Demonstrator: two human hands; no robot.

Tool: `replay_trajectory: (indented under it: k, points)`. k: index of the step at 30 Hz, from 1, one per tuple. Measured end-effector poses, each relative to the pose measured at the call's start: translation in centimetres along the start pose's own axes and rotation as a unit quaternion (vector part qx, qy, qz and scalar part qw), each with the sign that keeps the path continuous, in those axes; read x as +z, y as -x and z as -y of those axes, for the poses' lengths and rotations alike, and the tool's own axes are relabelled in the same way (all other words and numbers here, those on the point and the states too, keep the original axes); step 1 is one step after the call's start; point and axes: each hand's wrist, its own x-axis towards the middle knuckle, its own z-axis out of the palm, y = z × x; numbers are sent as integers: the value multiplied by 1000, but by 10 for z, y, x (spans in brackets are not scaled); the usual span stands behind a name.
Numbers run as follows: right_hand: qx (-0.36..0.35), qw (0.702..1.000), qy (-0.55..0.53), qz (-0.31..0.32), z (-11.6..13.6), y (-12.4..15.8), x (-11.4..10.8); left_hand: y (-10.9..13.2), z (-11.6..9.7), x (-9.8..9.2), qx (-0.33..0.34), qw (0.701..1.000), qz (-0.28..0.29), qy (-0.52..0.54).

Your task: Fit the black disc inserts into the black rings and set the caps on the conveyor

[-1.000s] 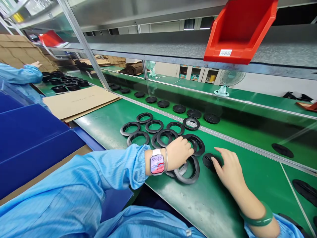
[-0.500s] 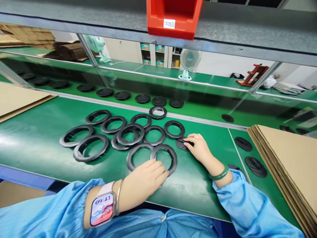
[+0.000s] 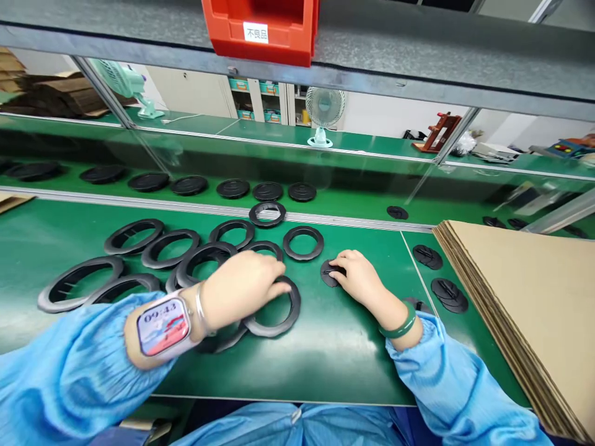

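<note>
My left hand [image 3: 246, 285] hovers palm down over the black rings, fingers bent and thumb apart from them, its thumb by the upper edge of the nearest black ring [image 3: 292, 310]. No held thing shows in it. My right hand [image 3: 357, 277] pinches a small round black disc [image 3: 327, 276] at its raised middle, on the green table. Behind the disc lies another black ring [image 3: 303, 248], flat and apart from both hands. Several more rings [image 3: 134, 236] are spread to the left, some overlapping and partly hidden by my left arm.
Fanned black discs [image 3: 447, 293] lie right of a white line, beside a cardboard stack [image 3: 525, 297]. Larger round black pieces [image 3: 188, 184] stand in a row behind the metal rail [image 3: 344, 220]. A red bin [image 3: 260, 37] sits on the overhead shelf [image 3: 418, 68].
My left hand has risen off the nearest ring and moved farther over the table. My right hand stays at the small disc. The view has swung to the right.
</note>
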Motion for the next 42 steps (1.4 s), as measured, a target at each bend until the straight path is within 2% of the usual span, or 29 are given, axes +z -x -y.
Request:
replay_trajectory:
  k: [3,6,9,12,16,19,23,26,28,29,30,32,33,34,35,38,42]
  points:
    - [-4,1000,-9,-5,1,-2,5,-32,20,10,-23,999,-38,-16]
    - [-6,1000,-18,-8,-1,-3,5,-62,24,29,-8,1000,-28,-8]
    - [-8,1000,-27,-10,-4,-4,4,-82,12,43,4,1000,-16,5]
    - [-6,999,-37,-11,-6,-5,5,-95,-5,46,-14,999,-26,20]
    - [-8,999,-49,-12,-8,-6,7,-112,-21,48,-80,994,-51,47]
    - [-12,998,-54,-14,-8,-6,7,-127,-22,51,-134,986,-58,77]
    - [-18,998,-64,-10,-7,-5,6,-129,-7,40,-154,975,-69,144]
    - [-18,997,-79,-9,-8,-5,5,-103,3,16,-145,962,-81,215]
    - [-15,996,-91,-7,-10,-7,5,-75,0,1,-130,931,-70,335]
    - [-16,995,-99,-3,-11,-8,5,-60,-5,-3,-127,874,-57,466]
    - [-17,994,-108,3,-12,-9,5,-45,-12,-5,-121,800,-26,587]
    - [-17,991,-134,18,-13,-10,4,-20,-28,2,-129,654,28,745]
    - [-14,988,-149,21,-13,-11,4,-11,-36,10,-137,606,50,782]
    - [-8,986,-163,21,-13,-11,3,-5,-43,19,-146,582,63,798]
    - [-1,985,-173,16,-12,-11,4,-1,-48,30,-153,573,65,802]
    - [12,984,-177,-6,-10,-10,6,-1,-54,58,-158,585,24,795]
    - [22,988,-151,-27,-17,-11,4,-3,-53,74,-171,579,-21,797]
